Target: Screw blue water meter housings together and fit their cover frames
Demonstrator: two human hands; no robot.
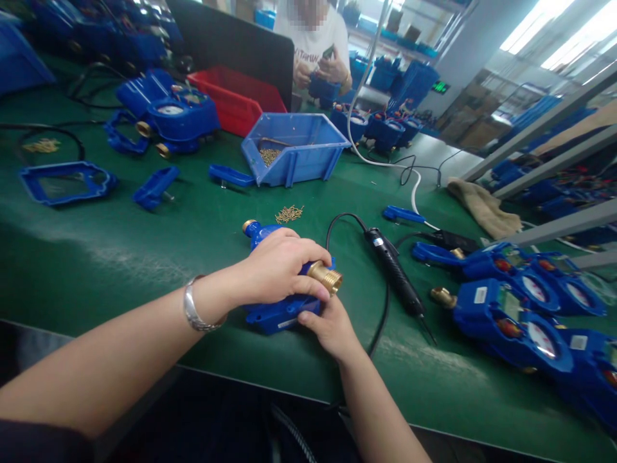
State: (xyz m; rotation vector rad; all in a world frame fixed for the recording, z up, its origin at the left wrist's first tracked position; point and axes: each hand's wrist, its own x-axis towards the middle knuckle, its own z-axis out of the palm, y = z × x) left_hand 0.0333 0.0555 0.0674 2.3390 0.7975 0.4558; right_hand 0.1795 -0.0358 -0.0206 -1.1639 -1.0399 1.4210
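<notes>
A blue water meter [272,319] with brass threaded ends is held low over the green table near its front edge. Over its top, my left hand [279,267] is wrapped, with the thumb alongside the brass end nearest me. My right hand [335,325] grips the meter's right side, its thumb on the blue body and its other fingers hidden beneath. Most of the meter's upper face is covered by my left hand. Just beyond it lies a small pile of brass screws [289,214]. To the right rests a black electric screwdriver [395,273] with its cable.
A blue bin [308,154] with screws and a red bin [226,96] stand behind. Several water meters [506,328] crowd the right side; another meter [178,116] is back left. A blue frame cover [65,183] lies left. Opposite, a person [313,51] handles parts.
</notes>
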